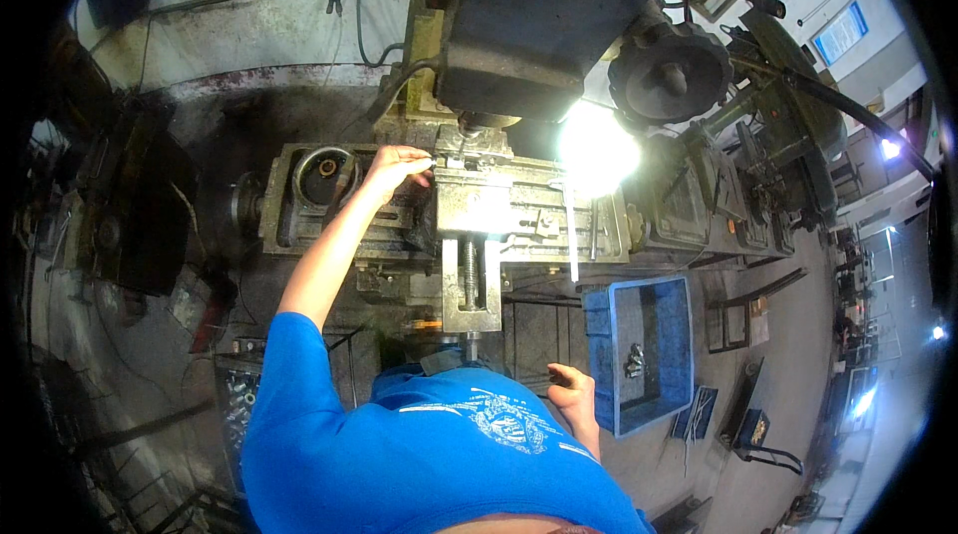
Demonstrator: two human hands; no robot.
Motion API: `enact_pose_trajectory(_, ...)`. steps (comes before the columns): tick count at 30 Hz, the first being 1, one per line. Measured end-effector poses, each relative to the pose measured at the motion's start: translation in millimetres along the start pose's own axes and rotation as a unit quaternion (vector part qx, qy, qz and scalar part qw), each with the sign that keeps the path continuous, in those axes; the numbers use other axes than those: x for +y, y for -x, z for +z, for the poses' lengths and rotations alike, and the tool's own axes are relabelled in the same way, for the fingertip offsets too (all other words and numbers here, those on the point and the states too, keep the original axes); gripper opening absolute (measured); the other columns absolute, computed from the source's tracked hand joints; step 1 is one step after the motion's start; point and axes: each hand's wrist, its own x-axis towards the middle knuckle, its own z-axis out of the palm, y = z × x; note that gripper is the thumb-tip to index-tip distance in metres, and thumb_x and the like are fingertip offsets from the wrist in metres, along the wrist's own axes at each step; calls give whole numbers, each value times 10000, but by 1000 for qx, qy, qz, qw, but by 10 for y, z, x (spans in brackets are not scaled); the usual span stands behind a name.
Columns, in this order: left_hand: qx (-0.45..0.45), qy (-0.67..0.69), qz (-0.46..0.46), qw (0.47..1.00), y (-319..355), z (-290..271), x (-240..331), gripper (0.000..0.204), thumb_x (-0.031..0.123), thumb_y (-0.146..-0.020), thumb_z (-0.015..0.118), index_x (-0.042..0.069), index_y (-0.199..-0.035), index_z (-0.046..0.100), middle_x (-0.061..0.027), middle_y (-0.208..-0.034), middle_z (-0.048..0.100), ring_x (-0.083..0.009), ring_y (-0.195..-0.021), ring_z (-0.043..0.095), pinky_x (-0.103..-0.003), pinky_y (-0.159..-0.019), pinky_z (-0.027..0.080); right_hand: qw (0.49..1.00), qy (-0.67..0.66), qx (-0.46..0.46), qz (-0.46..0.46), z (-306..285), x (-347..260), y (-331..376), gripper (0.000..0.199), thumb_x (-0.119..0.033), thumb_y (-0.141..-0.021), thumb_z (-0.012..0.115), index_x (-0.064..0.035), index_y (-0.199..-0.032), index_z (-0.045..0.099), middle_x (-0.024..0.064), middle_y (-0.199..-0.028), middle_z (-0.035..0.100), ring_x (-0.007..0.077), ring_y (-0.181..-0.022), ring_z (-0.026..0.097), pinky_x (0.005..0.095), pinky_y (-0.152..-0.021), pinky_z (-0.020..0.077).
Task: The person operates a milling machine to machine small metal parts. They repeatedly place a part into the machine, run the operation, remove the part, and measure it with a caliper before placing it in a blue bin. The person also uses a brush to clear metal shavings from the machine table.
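Note:
My left hand point(399, 170) reaches to the left side of the jaws of a machine vise point(474, 210). Its thumb and fingers are pinched together at the jaw edge, and what they hold is too small to make out. The vise is bolted on a milling machine table point(379, 235), with its screw point(471, 274) pointing toward me. Above the jaws sits the machine's spindle point(484, 122). My right hand point(574, 396) hangs low in front of my body, right of the vise, fingers loosely apart with nothing visible in them.
A blue crate point(601, 359) with a few metal parts point(636, 361) stands to the right. Metal pieces point(239, 399) fill a tray at lower left. A long, thin metal tool point(571, 235) overhangs the table's front edge. A bright lamp point(599, 150) glares beside a large black knob point(671, 75).

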Motion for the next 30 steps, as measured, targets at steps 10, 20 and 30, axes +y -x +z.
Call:
enact_pose_trajectory(10, 33, 16, -9, 999, 96, 119, 96, 222, 142, -800, 659, -39, -924, 633, -101, -780, 654, -160, -660, 627, -278, -668, 504, 1000, 0, 18, -17, 53, 44, 13, 397, -91, -587, 589, -24, -973, 653, 160, -879, 652, 248, -797, 642, 295, -707, 486)
enact_pose_trajectory(20, 103, 128, 73, 984, 48, 210, -315, 179, 93, -776, 673, -28, -907, 654, -68, -805, 659, -126, -709, 605, -243, -672, 476, 999, 26, 32, -17, 36, 17, 72, 391, -97, -587, 594, -37, -968, 656, 154, -853, 649, 239, -751, 636, 298, -683, 485)
enact_pose_trajectory(30, 65, 38, -3, 997, 29, 223, -90, 232, 213, -809, 664, 33, -956, 655, -29, -816, 658, -98, -718, 587, -238, -681, 449, 999, -7, 29, -11, 70, 52, 101, 385, -81, -593, 600, -38, -971, 655, 144, -868, 654, 221, -756, 637, 293, -678, 485)
